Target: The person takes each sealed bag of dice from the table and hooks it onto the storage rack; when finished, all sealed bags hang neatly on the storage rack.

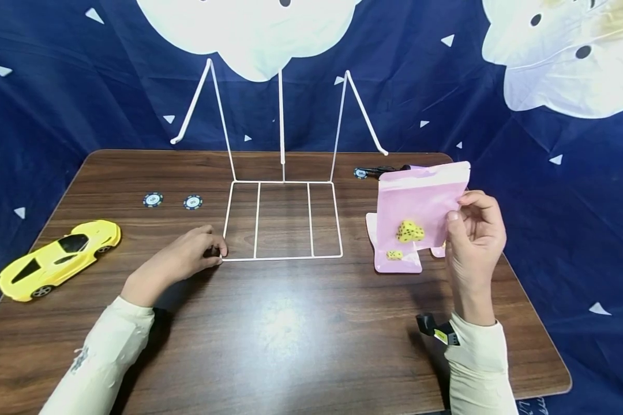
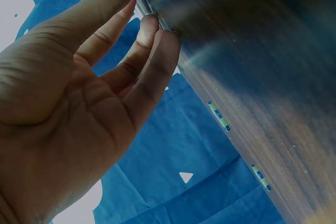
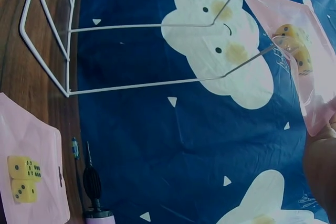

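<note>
In the head view, a white wire rack (image 1: 285, 259) with upright hooked prongs stands mid-table. My left hand (image 1: 189, 253) holds its front left corner between thumb and fingers; the left wrist view shows the fingertips (image 2: 168, 40) close against the table and white wires. To the right, my right hand (image 1: 475, 230) pinches the right edge of a pink zip bag (image 1: 426, 199), raised above the table. Yellow dice (image 1: 410, 231) show through it. Beneath lies another pink bag (image 1: 406, 266) with yellow dice; the raised bag partly hides it.
A yellow toy car (image 1: 57, 259) sits at the left. Two poker chips (image 1: 153, 199) lie left of the rack, and another chip (image 1: 360, 173) lies behind the bags. Beside that chip is a black and purple tool (image 3: 92, 184). A blue patterned cloth (image 1: 415, 75) hangs behind the table.
</note>
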`<move>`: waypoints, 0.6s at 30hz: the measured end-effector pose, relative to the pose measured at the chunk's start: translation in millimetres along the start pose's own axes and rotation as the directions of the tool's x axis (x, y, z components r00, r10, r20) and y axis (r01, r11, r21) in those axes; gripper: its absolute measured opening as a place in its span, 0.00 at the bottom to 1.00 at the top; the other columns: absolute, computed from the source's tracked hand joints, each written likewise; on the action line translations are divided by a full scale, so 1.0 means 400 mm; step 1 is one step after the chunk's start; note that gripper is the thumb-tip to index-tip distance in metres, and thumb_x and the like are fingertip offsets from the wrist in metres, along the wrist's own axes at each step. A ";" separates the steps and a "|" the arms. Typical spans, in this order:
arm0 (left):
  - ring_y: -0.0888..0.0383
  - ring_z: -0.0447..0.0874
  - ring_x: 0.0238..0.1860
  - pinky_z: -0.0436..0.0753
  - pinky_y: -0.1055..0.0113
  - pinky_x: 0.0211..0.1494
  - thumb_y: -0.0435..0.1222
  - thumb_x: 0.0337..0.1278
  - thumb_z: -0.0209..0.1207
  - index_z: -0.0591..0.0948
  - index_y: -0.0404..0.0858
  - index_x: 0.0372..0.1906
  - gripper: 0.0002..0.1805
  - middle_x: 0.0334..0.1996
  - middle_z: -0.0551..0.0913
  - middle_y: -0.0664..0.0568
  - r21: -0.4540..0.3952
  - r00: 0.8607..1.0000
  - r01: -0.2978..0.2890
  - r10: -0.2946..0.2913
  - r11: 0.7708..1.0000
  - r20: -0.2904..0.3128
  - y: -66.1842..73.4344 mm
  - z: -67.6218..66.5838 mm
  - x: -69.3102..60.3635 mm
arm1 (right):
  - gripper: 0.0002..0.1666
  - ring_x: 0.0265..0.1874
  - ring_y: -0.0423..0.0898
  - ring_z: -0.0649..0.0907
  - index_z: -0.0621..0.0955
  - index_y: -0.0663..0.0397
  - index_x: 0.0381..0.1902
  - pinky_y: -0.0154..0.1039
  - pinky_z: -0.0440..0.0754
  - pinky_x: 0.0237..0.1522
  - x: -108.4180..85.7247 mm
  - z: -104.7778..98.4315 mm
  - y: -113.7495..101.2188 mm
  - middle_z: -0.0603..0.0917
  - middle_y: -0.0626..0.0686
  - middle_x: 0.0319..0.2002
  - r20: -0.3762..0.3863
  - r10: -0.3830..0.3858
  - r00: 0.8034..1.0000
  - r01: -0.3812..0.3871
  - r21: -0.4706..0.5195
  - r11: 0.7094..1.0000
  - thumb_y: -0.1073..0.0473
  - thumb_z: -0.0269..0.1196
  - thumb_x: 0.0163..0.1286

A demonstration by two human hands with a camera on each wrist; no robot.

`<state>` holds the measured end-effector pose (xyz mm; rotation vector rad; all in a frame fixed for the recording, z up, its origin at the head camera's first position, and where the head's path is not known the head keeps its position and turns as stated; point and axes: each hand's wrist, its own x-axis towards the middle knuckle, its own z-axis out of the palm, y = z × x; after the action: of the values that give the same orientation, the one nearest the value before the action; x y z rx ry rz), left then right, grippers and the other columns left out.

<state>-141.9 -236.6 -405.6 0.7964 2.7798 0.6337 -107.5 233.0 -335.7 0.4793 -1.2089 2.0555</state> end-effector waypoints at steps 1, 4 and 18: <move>0.54 0.72 0.34 0.76 0.55 0.41 0.25 0.61 0.73 0.86 0.39 0.39 0.08 0.35 0.75 0.50 0.000 1.000 -0.003 0.003 1.000 0.000 0.000 0.000 0.002 | 0.11 0.32 0.44 0.78 0.79 0.79 0.43 0.29 0.78 0.34 0.001 0.000 0.001 0.80 0.61 0.43 0.006 -0.001 1.000 0.001 -0.006 1.000 0.84 0.66 0.64; 0.54 0.72 0.34 0.76 0.55 0.41 0.25 0.60 0.74 0.86 0.40 0.38 0.09 0.35 0.75 0.50 0.005 1.000 -0.014 0.014 1.000 -0.006 -0.001 0.002 0.004 | 0.12 0.33 0.44 0.78 0.79 0.79 0.43 0.29 0.78 0.36 0.002 0.003 0.005 0.81 0.61 0.44 0.015 -0.008 1.000 0.009 -0.003 1.000 0.82 0.69 0.64; 0.55 0.73 0.34 0.76 0.55 0.41 0.25 0.60 0.74 0.86 0.41 0.37 0.09 0.35 0.75 0.51 0.010 1.000 -0.027 0.027 1.000 -0.015 -0.005 0.003 0.003 | 0.12 0.29 0.43 0.80 0.80 0.75 0.46 0.29 0.80 0.31 -0.010 0.037 0.029 0.79 0.61 0.41 0.023 -0.008 1.000 0.008 -0.015 1.000 0.80 0.68 0.65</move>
<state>-143.4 -237.1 -407.9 0.8360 2.7918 0.6342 -113.6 214.8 -337.8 0.5012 -1.2336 2.0380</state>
